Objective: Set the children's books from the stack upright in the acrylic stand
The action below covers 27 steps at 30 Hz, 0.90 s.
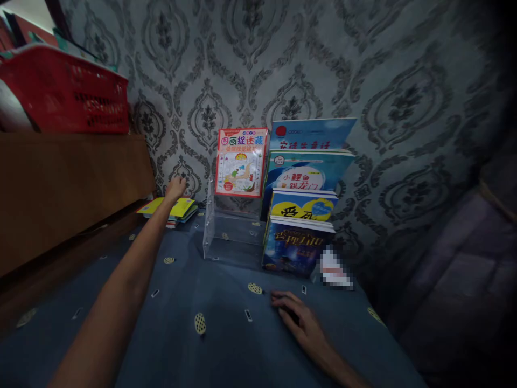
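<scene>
Your left hand (176, 188) at books (184, 206) left of rack (233, 251), grip unclear; right hand (301, 319) loosely curled in front of rack.

A patterned blue cloth (173, 302) spreads beneath the right hand (301, 320). Directly beyond that hand stands a clear book rack (234, 250), while a pixelated white item (335, 272) lies farther out to its right. A small yellow-topped stack of books (183, 206) sits just below the left hand (176, 188).

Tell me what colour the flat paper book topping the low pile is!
The flat paper book is mostly yellow, seen best in the head view.
</scene>
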Each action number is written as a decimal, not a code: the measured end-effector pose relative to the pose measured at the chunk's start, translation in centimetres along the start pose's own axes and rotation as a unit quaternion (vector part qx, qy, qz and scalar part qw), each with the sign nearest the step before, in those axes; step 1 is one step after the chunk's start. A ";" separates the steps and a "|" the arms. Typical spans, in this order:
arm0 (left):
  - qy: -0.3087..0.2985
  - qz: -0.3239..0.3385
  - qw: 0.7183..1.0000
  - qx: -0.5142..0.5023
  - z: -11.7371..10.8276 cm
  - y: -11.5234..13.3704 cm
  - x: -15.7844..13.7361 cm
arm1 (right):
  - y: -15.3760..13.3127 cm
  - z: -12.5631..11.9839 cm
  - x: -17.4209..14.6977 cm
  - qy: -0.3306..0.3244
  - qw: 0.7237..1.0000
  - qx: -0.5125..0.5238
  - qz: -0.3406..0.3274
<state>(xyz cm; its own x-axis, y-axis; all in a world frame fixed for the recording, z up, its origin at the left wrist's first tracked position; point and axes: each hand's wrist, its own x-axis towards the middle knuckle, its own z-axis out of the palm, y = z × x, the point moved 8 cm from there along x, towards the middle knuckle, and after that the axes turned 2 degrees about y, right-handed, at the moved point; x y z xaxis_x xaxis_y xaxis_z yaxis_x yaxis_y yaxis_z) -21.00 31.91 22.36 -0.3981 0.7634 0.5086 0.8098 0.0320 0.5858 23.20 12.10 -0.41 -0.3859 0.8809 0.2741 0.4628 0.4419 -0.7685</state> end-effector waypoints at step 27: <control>-0.144 0.122 0.905 0.380 6.2 -8.4 -9.3 | -1.0 0.3 -0.6 -0.005 0.999 -0.046 -0.027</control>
<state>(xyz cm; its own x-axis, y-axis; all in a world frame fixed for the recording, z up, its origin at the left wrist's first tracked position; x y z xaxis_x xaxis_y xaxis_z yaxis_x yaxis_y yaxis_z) -21.38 28.55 8.79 -0.1266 0.9407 0.3148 0.9647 0.1907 -0.1819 22.78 11.05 0.03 -0.4191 0.8542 0.3077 0.5127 0.5023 -0.6963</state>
